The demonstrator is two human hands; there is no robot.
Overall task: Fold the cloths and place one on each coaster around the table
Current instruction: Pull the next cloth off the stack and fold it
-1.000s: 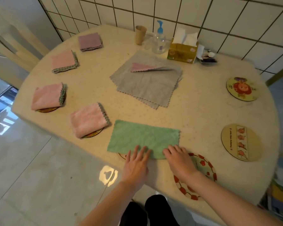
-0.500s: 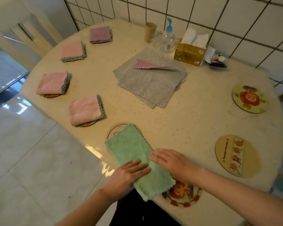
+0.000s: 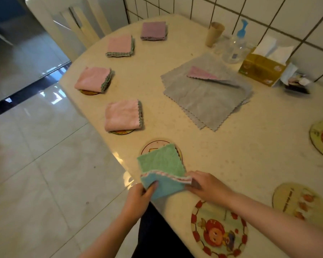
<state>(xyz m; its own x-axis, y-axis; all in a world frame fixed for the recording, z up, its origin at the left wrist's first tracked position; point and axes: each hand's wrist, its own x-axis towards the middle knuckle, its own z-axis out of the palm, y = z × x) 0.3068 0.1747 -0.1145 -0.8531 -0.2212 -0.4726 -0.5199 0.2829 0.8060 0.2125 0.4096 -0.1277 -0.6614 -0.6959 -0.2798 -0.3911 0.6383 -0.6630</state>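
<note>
Head view: your left hand pinches the near corner of the green cloth, thumb on its turned-up blue underside; your right hand grips that fold's other end. The cloth lies at the table's near edge, its far corner overlapping a bare coaster. Beyond, two pink folded cloths sit on coasters. A grey cloth pile lies mid-table.
</note>
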